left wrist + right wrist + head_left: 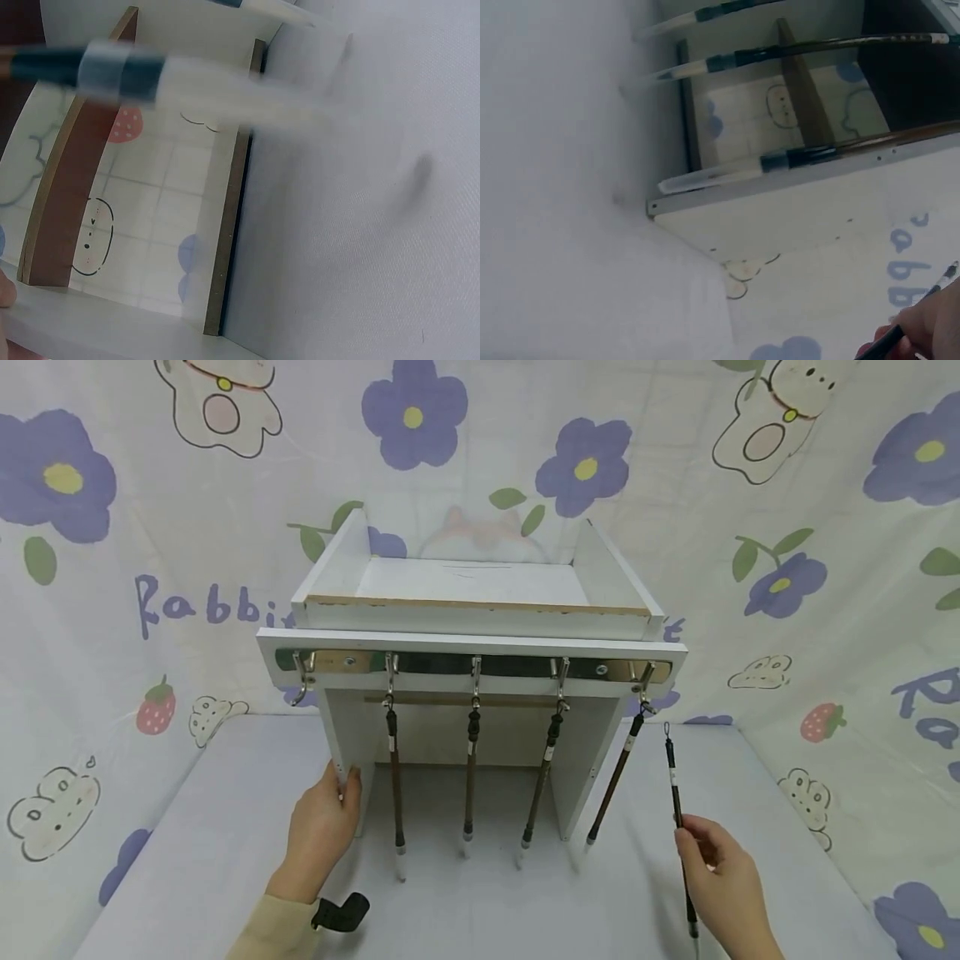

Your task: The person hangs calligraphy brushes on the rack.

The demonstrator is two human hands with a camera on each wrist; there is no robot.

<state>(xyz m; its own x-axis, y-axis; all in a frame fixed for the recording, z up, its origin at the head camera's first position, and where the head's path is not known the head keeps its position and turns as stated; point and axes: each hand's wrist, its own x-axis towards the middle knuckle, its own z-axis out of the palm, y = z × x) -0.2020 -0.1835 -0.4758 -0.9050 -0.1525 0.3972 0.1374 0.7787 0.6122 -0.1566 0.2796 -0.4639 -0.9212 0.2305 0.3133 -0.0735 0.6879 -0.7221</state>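
My left hand (322,827) grips the lower left side panel of a white wooden rack (472,620); part of a finger shows at the left edge of the left wrist view. To the right of the rack, my right hand (723,877) pinches a calligraphy brush (677,797) by its dark shaft. This brush stands nearly upright, loop on top and bristle end down, apart from the hooks. Several other calligraphy brushes (395,777) hang by loops from the rack's metal hooks (476,672), pale tips downward. The leftmost hook (302,677) carries no brush.
The rack has an open tray (472,581) on top and stands on a white table surface (225,827). A printed cloth (502,410) with flowers and rabbits hangs behind and at both sides. A black strap end (341,912) sticks out from the left wrist.
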